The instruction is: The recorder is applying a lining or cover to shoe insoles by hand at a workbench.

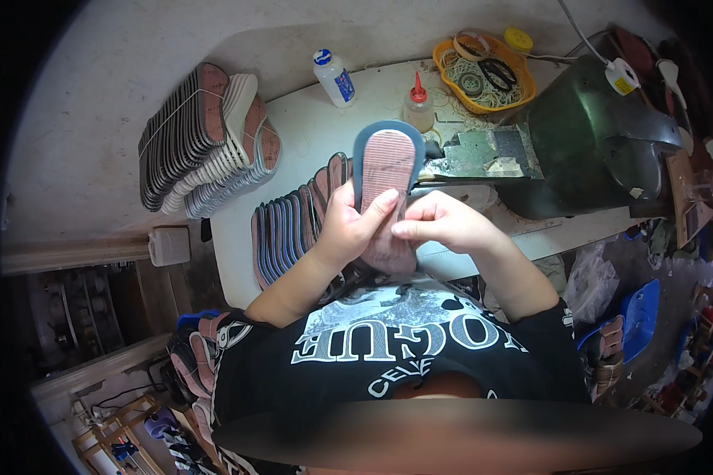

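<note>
So you've got a shoe sole (386, 170) up in both hands, held roughly upright over the near edge of the white worktop (309, 119), toe end pointing away from you. It's got a blue rim and a pinkish ribbed face turned toward you. Your left hand (348, 226) is wrapped around its left side with the thumb pressed across the ribbed face, so those fingers are clamped on it. Your right hand (444, 222) comes in from the other side, fingers curled and pinching the lower right edge, thumb tip nearly meeting your left thumb.

Just left of your hands there's a row of similar soles (289, 229) standing on edge on the worktop, and further out a bigger fanned stack of soles (206, 138) sits against the wall. Behind the sole you're holding: a small squeeze bottle with a red nozzle (418, 103), a white bottle with a blue cap (334, 77), and an orange tray (483, 75) full of rubber bands and rings. To your right is a dark green machine (602, 134), well apart from your hands.
</note>
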Available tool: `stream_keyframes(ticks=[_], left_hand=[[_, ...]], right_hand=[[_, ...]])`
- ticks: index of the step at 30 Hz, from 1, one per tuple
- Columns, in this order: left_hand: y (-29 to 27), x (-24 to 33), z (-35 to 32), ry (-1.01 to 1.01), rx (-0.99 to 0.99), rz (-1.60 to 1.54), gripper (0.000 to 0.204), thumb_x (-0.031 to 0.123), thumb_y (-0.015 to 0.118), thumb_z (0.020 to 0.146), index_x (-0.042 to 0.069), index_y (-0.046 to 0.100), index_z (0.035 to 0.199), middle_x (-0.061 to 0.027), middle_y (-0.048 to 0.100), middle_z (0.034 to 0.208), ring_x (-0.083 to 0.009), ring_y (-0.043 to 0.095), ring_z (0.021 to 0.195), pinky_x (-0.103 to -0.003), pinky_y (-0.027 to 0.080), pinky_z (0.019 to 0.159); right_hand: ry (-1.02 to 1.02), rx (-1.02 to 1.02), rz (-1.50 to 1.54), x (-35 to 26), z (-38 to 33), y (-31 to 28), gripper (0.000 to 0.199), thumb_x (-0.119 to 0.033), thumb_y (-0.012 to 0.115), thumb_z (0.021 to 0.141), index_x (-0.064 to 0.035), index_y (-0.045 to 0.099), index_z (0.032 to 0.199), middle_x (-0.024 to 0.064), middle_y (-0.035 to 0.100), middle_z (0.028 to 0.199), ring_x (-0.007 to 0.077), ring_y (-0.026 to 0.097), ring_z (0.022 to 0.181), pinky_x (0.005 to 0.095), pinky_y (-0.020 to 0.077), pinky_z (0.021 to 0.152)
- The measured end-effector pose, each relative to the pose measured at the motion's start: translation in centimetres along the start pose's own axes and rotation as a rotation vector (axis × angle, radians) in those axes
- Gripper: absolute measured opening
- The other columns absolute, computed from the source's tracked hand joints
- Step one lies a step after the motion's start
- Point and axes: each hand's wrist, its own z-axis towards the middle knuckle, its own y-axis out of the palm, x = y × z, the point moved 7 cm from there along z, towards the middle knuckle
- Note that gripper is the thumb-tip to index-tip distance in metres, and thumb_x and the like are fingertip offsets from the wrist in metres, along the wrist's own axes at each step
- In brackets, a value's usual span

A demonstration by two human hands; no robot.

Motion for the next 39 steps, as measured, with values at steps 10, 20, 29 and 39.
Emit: stream_keyframes(ticks=[10,20,29,39], left_hand=[[-2.4,-1.3,3.0,-0.031,0.222,-0.112,0.035,0.012,0.070,0.080,-0.003,0.055,0.108,-0.0084,0.064,0.096,-0.0144,0.062,0.084,-0.027,0.050,0.077],[-2.9,-4.7,7.2,-0.070,0.125,-0.055,0.046,0.015,0.072,0.078,-0.005,0.051,0.113,-0.0112,0.058,0.104,-0.0161,0.059,0.090,-0.028,0.050,0.079],[-1.9,-2.8,4.7,-0.002,0.092,0.026,0.048,0.010,0.069,0.078,-0.004,0.049,0.120,-0.0093,0.056,0.110,-0.0164,0.056,0.100,-0.029,0.044,0.090],[-0.2,1.3,0.3,0.096,-0.017,-0.089,0.047,0.004,0.065,0.081,-0.002,0.046,0.124,-0.0082,0.058,0.112,-0.0143,0.056,0.102,-0.029,0.043,0.092]], right_hand=[[-0.146,0.212,-0.180,-0.6,0.2,-0.2,0.022,-0.020,0.062,0.090,-0.0008,0.067,0.099,-0.0007,0.065,0.084,0.0035,0.055,0.075,0.0204,0.0463,0.068],[-0.070,0.262,0.034,1.8,-2.9,0.7,0.026,-0.019,0.060,0.091,0.0025,0.060,0.107,0.0048,0.065,0.091,0.0103,0.060,0.079,0.0254,0.0529,0.064],[-0.230,0.200,-0.068,1.9,-3.2,-0.5,0.052,-0.044,0.041,0.098,0.0029,0.063,0.103,0.0060,0.066,0.095,0.0139,0.061,0.086,0.0342,0.0488,0.079],[0.003,-0.215,0.053,-1.0,0.6,1.2,0.028,-0.028,0.069,0.084,-0.0010,0.068,0.077,0.0001,0.062,0.068,0.0065,0.058,0.061,0.0204,0.0479,0.058]])
